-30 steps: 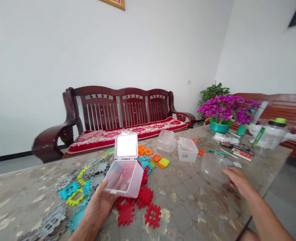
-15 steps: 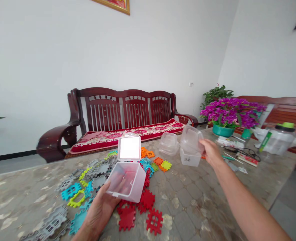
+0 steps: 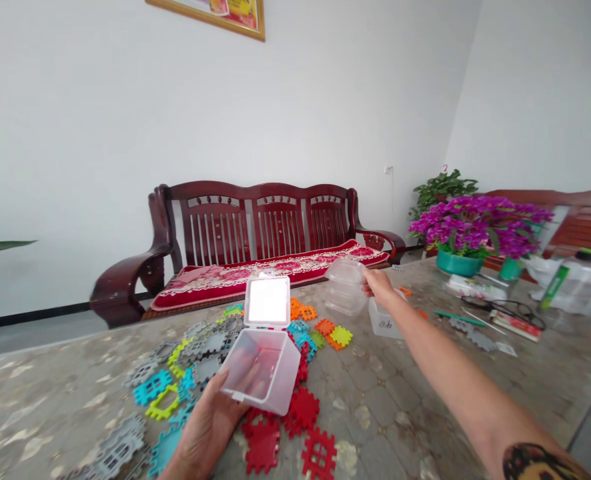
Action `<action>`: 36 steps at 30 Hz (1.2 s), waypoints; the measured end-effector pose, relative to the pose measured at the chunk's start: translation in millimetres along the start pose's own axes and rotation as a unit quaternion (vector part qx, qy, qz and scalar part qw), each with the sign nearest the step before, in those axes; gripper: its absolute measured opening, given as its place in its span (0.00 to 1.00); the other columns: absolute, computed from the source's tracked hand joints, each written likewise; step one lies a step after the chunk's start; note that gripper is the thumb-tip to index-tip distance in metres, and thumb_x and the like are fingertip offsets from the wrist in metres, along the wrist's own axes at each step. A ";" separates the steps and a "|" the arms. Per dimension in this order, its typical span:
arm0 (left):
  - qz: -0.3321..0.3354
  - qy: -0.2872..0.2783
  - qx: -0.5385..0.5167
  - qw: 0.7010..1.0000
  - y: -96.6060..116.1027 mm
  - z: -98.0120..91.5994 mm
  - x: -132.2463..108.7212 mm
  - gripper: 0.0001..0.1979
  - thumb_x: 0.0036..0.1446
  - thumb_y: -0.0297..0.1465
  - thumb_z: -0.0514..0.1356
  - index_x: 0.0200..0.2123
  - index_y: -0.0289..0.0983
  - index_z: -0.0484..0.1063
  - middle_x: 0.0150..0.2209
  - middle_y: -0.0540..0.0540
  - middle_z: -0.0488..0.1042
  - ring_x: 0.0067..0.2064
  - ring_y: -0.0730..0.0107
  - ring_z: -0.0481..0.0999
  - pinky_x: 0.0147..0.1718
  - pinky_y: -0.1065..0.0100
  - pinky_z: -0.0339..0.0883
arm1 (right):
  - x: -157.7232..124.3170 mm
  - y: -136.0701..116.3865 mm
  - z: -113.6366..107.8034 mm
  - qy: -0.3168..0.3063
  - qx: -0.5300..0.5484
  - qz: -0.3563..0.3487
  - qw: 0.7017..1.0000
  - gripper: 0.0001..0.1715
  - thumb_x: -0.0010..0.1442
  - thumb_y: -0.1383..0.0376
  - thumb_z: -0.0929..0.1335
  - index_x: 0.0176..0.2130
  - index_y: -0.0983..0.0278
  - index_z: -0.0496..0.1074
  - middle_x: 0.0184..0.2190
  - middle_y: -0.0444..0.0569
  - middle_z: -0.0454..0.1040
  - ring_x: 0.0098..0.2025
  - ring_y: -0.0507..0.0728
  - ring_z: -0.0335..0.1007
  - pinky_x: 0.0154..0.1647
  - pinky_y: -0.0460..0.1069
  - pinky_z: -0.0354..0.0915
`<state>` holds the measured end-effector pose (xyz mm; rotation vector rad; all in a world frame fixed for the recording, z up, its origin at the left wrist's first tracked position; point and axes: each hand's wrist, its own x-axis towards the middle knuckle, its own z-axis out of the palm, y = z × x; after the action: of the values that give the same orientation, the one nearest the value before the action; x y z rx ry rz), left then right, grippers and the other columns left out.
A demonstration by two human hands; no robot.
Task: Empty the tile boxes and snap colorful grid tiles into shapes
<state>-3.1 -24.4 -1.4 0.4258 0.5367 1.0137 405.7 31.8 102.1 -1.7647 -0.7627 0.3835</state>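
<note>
My left hand [image 3: 220, 407] is wrapped round a clear plastic box [image 3: 280, 383] whose hinged lid [image 3: 267, 302] stands open; no pieces show inside it. Red, blue, grey and lime toy tiles lie under and around this box, among them a red tile [image 3: 319, 453]. Farther out, my right hand [image 3: 377, 285] grips a clear plastic container [image 3: 345, 272] by its edge. It is above or on top of another clear container [image 3: 344, 303]; whether they touch I cannot tell. A white box with handwriting [image 3: 384, 327] stands just to the right, partly behind my right forearm.
Grey tiles [image 3: 118, 447] spread over the left of the patterned table [image 3: 375, 427]. At the right stand purple flowers in a green pot [image 3: 458, 263], glasses [image 3: 518, 312], a green pen [image 3: 458, 318] and a large bottle [image 3: 575, 287]. A wooden bench [image 3: 220, 227] stands beyond.
My right hand has carried the clear container left, from above the handwritten box to the other clear container. The left hand keeps its hold on the open box. The view has shifted slightly.
</note>
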 end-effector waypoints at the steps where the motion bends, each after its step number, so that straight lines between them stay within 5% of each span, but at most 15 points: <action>1: -0.002 0.002 -0.002 1.000 0.1 0.3 0.0 0.33 0.61 0.38 0.58 0.68 0.36 0.58 0.59 0.35 0.72 0.62 0.47 0.69 0.62 0.45 0.62 | -0.2 0.4 -4.9 0.003 -0.022 -0.006 1.000 0.15 0.60 0.56 0.64 0.30 0.65 0.72 0.24 0.49 0.75 0.22 0.53 0.71 0.22 0.46 0.66; 5: -0.006 0.015 -0.004 1.000 1.0 4.8 -0.9 0.34 0.62 0.37 0.58 0.68 0.36 0.56 0.58 0.35 0.73 0.62 0.48 0.69 0.62 0.45 0.61 | -6.9 5.4 -33.4 0.016 -0.113 -0.053 0.992 0.15 0.53 0.58 0.70 0.40 0.62 0.76 0.39 0.52 0.79 0.42 0.62 0.76 0.40 0.52 0.70; 8: -0.010 0.019 -0.005 1.000 1.8 9.3 -2.5 0.34 0.62 0.37 0.57 0.69 0.35 0.54 0.57 0.35 0.74 0.61 0.48 0.71 0.62 0.45 0.61 | -19.1 17.4 -49.3 -0.003 -0.261 -0.120 0.958 0.31 0.45 0.55 0.75 0.49 0.60 0.75 0.49 0.55 0.77 0.55 0.70 0.69 0.52 0.59 0.65; 12: -0.008 0.015 -0.001 1.000 2.0 11.1 -3.6 0.35 0.62 0.39 0.57 0.69 0.36 0.54 0.57 0.36 0.74 0.60 0.48 0.71 0.63 0.46 0.60 | -34.3 37.1 -55.0 -0.038 -0.446 -0.155 0.881 0.35 0.49 0.49 0.73 0.53 0.60 0.73 0.54 0.59 0.74 0.58 0.71 0.66 0.54 0.62 0.63; 16: -0.006 0.014 0.007 1.000 0.8 7.8 -1.9 0.36 0.60 0.39 0.58 0.68 0.34 0.55 0.58 0.35 0.73 0.62 0.48 0.69 0.63 0.47 0.60 | -39.9 43.5 -57.0 -0.040 -0.463 -0.152 0.872 0.24 0.60 0.53 0.66 0.50 0.64 0.73 0.53 0.61 0.74 0.56 0.67 0.69 0.52 0.57 0.64; 21: 0.000 0.000 0.015 1.000 -0.1 3.8 1.0 0.35 0.60 0.40 0.59 0.67 0.36 0.58 0.59 0.36 0.72 0.63 0.47 0.68 0.63 0.46 0.60 | -32.4 38.8 -73.8 0.033 -0.366 -0.137 0.920 0.23 0.67 0.58 0.58 0.53 0.63 0.73 0.49 0.60 0.77 0.52 0.66 0.73 0.51 0.57 0.64; 25: -0.001 0.004 0.015 1.000 -0.3 3.2 1.5 0.34 0.60 0.40 0.59 0.67 0.36 0.58 0.59 0.37 0.72 0.63 0.47 0.67 0.64 0.46 0.59 | -14.2 42.0 -96.3 0.132 -0.097 -0.056 0.985 0.18 0.64 0.56 0.64 0.44 0.64 0.76 0.42 0.58 0.80 0.49 0.65 0.75 0.48 0.54 0.68; 30: 0.004 0.005 0.014 1.000 -0.4 5.9 -0.4 0.36 0.60 0.40 0.60 0.68 0.37 0.56 0.59 0.37 0.73 0.63 0.47 0.68 0.63 0.46 0.59 | 2.1 53.7 -115.8 0.162 0.082 0.009 0.983 0.19 0.69 0.57 0.57 0.46 0.65 0.71 0.37 0.55 0.81 0.29 0.53 0.78 0.30 0.47 0.73; 36: 0.006 0.006 0.017 1.000 0.3 7.1 -1.3 0.37 0.60 0.39 0.60 0.69 0.38 0.55 0.58 0.37 0.74 0.62 0.47 0.69 0.63 0.46 0.59 | 6.4 70.4 -118.1 0.155 0.106 0.048 0.981 0.15 0.70 0.59 0.57 0.44 0.65 0.67 0.25 0.52 0.79 0.21 0.53 0.74 0.26 0.49 0.74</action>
<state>0.4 -26.0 4.6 0.4531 0.5627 1.0199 503.0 -61.9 75.5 -1.6139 -0.4015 0.2362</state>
